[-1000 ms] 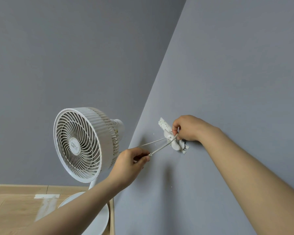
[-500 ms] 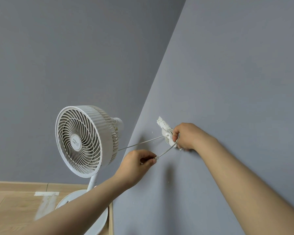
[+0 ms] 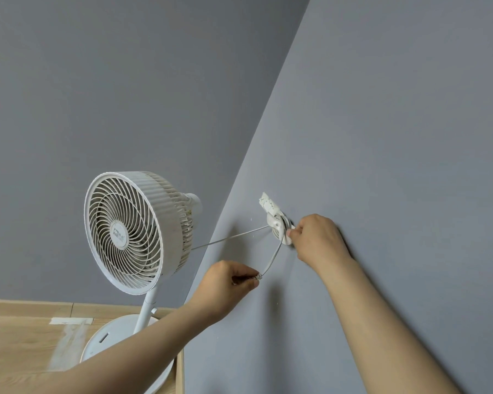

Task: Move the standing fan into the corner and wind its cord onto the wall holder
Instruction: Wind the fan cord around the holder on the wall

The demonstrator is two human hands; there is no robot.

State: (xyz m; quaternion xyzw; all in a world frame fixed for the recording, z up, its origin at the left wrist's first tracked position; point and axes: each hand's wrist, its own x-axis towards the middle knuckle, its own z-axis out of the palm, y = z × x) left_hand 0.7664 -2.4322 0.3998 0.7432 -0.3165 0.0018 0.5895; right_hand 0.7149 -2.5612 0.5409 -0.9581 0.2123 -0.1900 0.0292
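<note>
Now the wall holder (image 3: 279, 226) is taken as the landmark. The right hand (image 3: 316, 237) is pressed against its right side, fingers closed on the wound turns of the cord (image 3: 272, 258). The left hand (image 3: 228, 282) is held below and to the left of the holder, thumb and fingers pinched shut on the cord's free end. Between that pinch and the holder a short free length runs up and to the right; this is the axis on which the next wrap is judged to turn. A second strand is stretched leftward from the holder to the standing fan (image 3: 134, 231), which is set in the corner, left of and below the holder. No containers are seen.
</note>
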